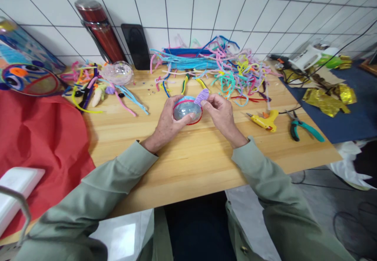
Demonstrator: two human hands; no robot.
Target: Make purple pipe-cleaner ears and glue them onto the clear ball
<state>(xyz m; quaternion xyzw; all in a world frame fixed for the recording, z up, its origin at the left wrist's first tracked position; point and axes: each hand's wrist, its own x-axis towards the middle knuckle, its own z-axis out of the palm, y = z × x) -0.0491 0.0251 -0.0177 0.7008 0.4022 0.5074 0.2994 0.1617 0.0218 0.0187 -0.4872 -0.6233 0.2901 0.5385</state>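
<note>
My left hand [167, 121] is wrapped round a clear plastic ball [185, 110] with a red ring and blue trim, held just above the wooden table [191, 163]. My right hand [219, 110] pinches a purple pipe-cleaner piece [202, 95] against the top right of the ball. Both hands sit at the middle of the table, fingers closed.
A heap of coloured pipe cleaners [212, 66] lies behind the hands. A second clear ball [118, 72], a red flask [100, 29] and a black phone [137, 45] stand at the back left. A yellow glue gun [263, 120] and teal pliers [303, 128] lie right. Red cloth [38, 135] covers the left.
</note>
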